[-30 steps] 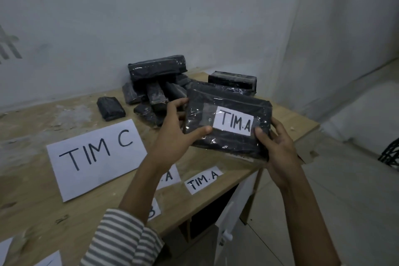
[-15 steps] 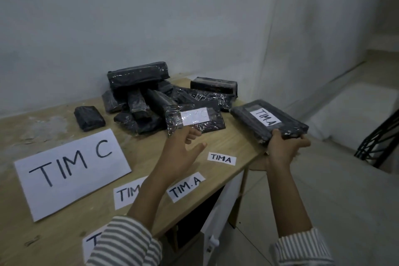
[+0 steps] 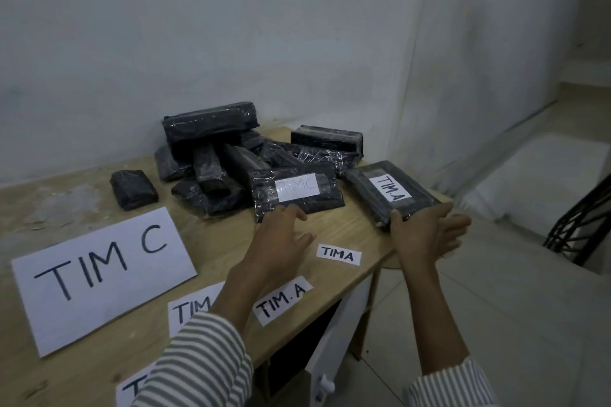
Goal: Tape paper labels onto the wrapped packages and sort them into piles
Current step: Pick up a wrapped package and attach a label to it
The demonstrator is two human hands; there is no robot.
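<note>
The bench (image 3: 347, 228) carries all work items. The TIM C sign (image 3: 102, 271) is the reference.

- Progress, judged: early. Behind and right of the sign, a heap of wrapped packages (image 3: 211, 139) shows no labels. One small package (image 3: 134, 190) lies apart, directly behind the sign.
- Done: two packages carry taped labels. The TIM C package (image 3: 297, 190) leans on the heap's near side, not yet beside the sign. The TIM.A package (image 3: 390, 188) lies farthest right of the sign, at the bench corner.
- Hands: left hand (image 3: 281, 235) is released, fingers spread, at the TIM C package's near edge; contact cannot be confirmed. Right hand (image 3: 423, 235) is released, thumb against the TIM.A package's near end.
- To do: loose labels (image 3: 339, 254) lie right of the sign.
- Clearance: the TIM.A package sits at the bench edge; bare bench lies between the hands.
</note>
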